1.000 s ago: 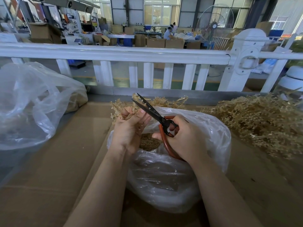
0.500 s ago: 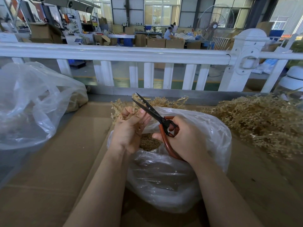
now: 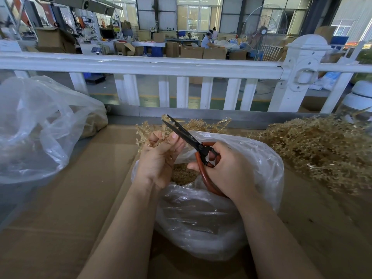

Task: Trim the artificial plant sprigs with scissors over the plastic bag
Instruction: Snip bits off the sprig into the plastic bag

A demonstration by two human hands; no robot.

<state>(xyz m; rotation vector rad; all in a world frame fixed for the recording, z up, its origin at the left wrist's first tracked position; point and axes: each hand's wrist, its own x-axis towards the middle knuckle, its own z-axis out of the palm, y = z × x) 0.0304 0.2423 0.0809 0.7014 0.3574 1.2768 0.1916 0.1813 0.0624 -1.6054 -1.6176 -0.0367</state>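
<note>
Head view shows the left hand (image 3: 159, 158) holding a sprig (image 3: 147, 130) over the plastic bag (image 3: 261, 170) while the right hand (image 3: 223, 168) grips slightly open scissors (image 3: 181, 131), so snip with fingers well clear.

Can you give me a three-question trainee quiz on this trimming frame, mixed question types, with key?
1. True or false: the right hand grips the black-bladed scissors with reddish-brown handles.
2. The left hand holds: A) a beige artificial plant sprig B) a cardboard box C) nothing.
3. Fill in: the hands work over the clear ____ bag holding beige trimmings.

Key: 1 true; 2 A; 3 plastic.
</note>
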